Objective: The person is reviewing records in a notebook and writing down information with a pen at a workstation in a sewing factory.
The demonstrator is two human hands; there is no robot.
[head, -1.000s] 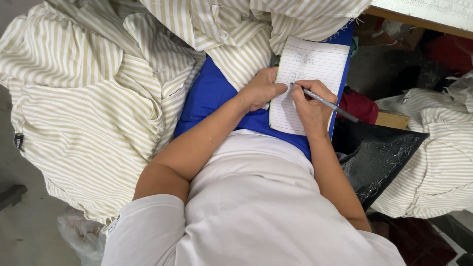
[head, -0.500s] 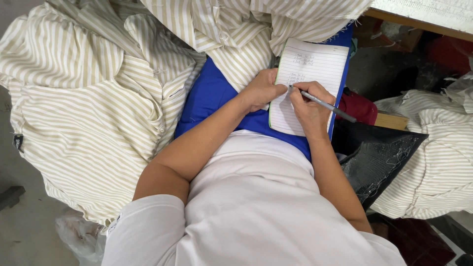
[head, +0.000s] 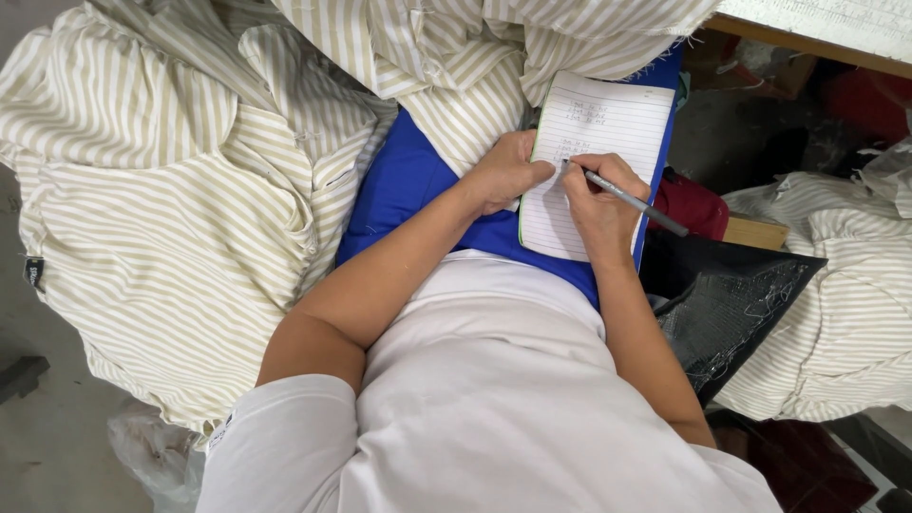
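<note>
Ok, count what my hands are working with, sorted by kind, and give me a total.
Lined notepad: 1, steadied by the left hand
Pen: 1, in the right hand
Blue cloth under the pad: 1
Total: 3

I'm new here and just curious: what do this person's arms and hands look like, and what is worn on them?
Both arms are bare from the upper arm down. The left hand and right hand wear no gloves, and no rings, watch or bracelets show. Short white sleeves of a plain white top cover only the shoulders and upper arms.
</note>
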